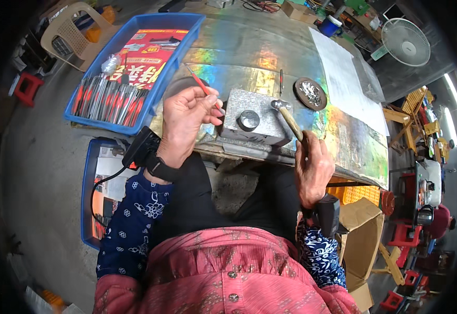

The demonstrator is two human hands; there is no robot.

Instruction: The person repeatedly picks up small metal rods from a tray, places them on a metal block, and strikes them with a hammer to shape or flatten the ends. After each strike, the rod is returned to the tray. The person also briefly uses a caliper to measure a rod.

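My left hand (186,115) is closed in a pinch around a slim red rod (201,85) with a thin dark tip; its kind I cannot make out. That hand is just left of a grey metal block (266,107) at the table's near edge. A round black piece (248,120) sits on top of the block. My right hand (315,167) grips the wooden handle of a small hammer (290,119), whose metal head is over the block's right part. Beyond the hammer stands a round brown dish (310,94) of small silvery pieces.
A blue tray (160,104) at the left holds rows of slim red and dark tools and a red printed sheet. Another blue tray (87,209) is below it. A dark thin stick (281,82) lies behind the block. At the right are a cardboard box (362,235) and a fan (406,43).
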